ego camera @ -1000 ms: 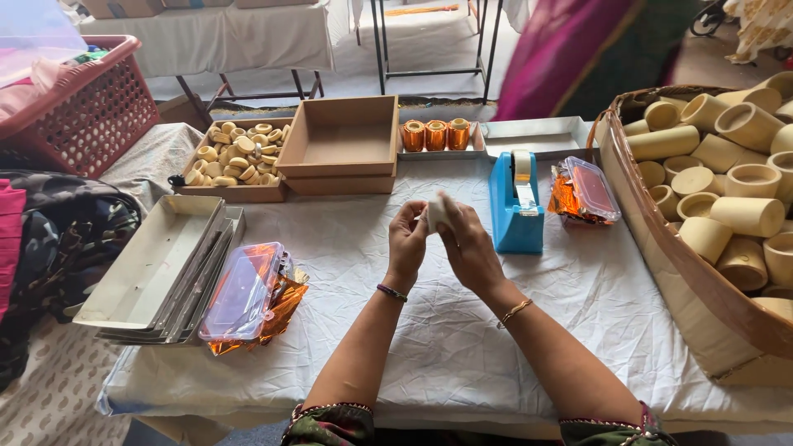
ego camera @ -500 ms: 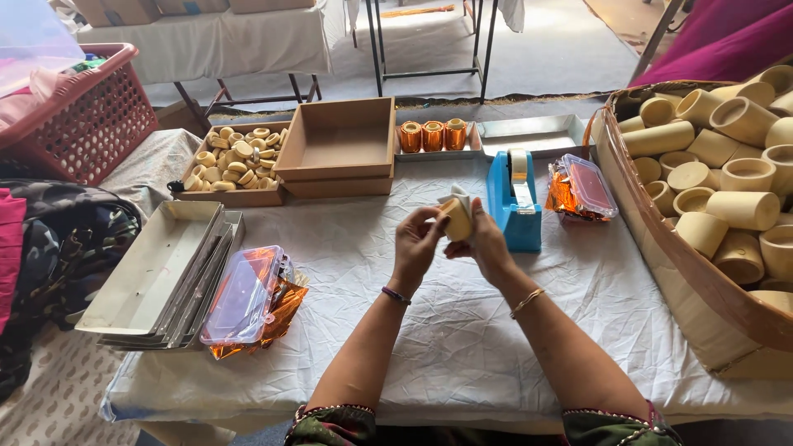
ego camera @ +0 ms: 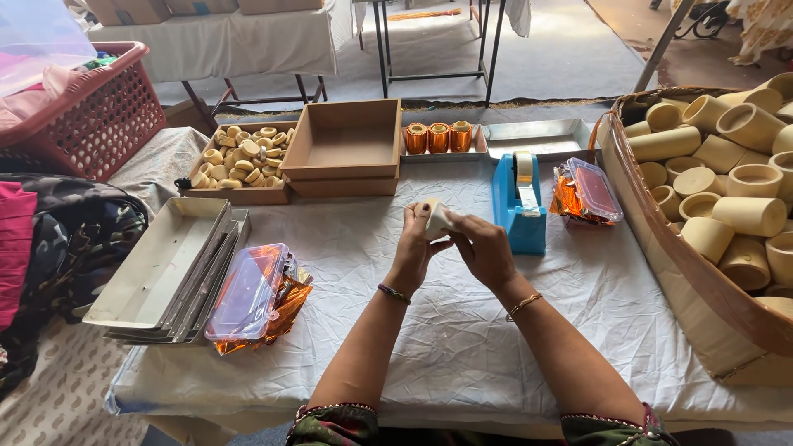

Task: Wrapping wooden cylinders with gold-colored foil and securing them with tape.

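Both forearms reach in from the near edge of the surface (ego camera: 462, 347), which is draped in a wrinkled white cloth, and the two hands meet above its middle. The left hand (ego camera: 415, 248) and right hand (ego camera: 483, 248) are closed together around a small pale ring (ego camera: 435, 216), fingers pinching it from both sides so that it is held up off the cloth. A dark band sits on the left wrist and a gold bangle (ego camera: 523, 306) on the right. Toward the near left corner lies a clear lidded box (ego camera: 248, 289) with orange foil (ego camera: 277, 318) spilling from under it, just beside a stack of flat metal trays (ego camera: 157, 264) along the left edge. Just beyond the hands stands a blue tape dispenser (ego camera: 519, 206), and right of it a second clear box of foil (ego camera: 586, 192). A big basket (ego camera: 661, 248) heaped with pale cylinders (ego camera: 747, 177) fills the right edge. Along the far edge sit a tray of pale rings (ego camera: 239, 161), an empty brown box (ego camera: 343, 149), three orange-wrapped rings (ego camera: 438, 136) and a metal tray (ego camera: 537, 136). Off the left side stands a red basket (ego camera: 91, 116).
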